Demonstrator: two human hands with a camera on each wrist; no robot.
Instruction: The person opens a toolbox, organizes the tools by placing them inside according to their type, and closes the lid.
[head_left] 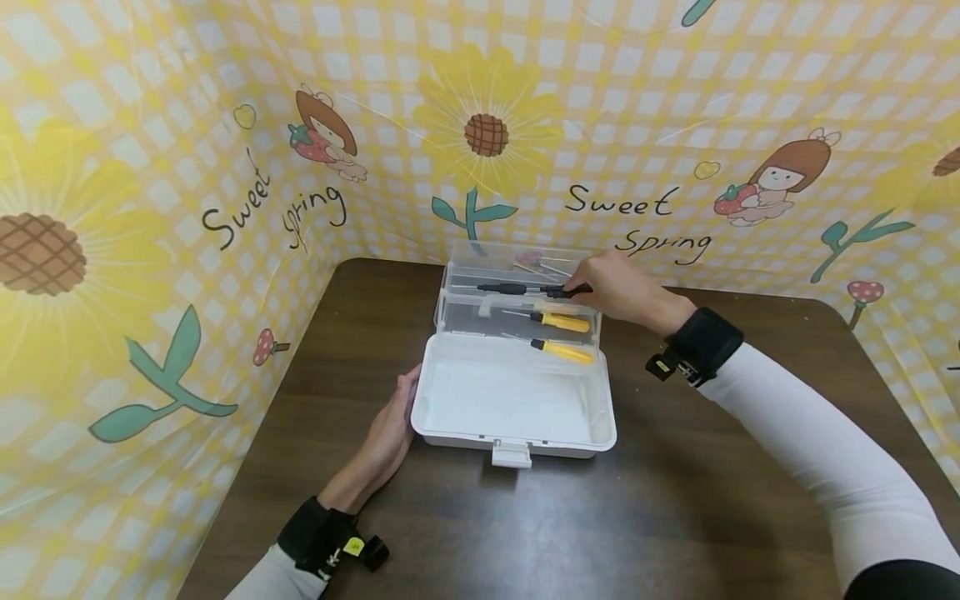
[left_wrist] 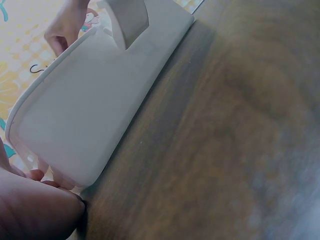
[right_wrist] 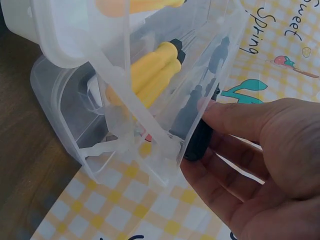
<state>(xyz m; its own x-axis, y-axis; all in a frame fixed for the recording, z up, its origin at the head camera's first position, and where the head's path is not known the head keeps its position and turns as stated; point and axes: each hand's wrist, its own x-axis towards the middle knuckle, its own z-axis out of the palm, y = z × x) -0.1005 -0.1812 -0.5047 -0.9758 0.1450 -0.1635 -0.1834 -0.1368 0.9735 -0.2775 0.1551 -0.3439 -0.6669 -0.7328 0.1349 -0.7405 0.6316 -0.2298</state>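
Note:
A white toolbox stands with its lid folded back and clear tiered trays raised behind its bare base. My left hand rests along the box's left side; the left wrist view shows fingertips against the wall. At the top tray, my right hand pinches the black handle of a screwdriver between thumb and fingers. Another black-handled screwdriver lies left of it in the same tray. Yellow-handled screwdrivers lie in the lower trays, their thin shafts pointing left.
A white latch hangs from the box's front edge. Thin metal pieces show through the clear plastic near the back. The box stands on a dark wooden table, with a yellow checked cloth hanging behind and to the left.

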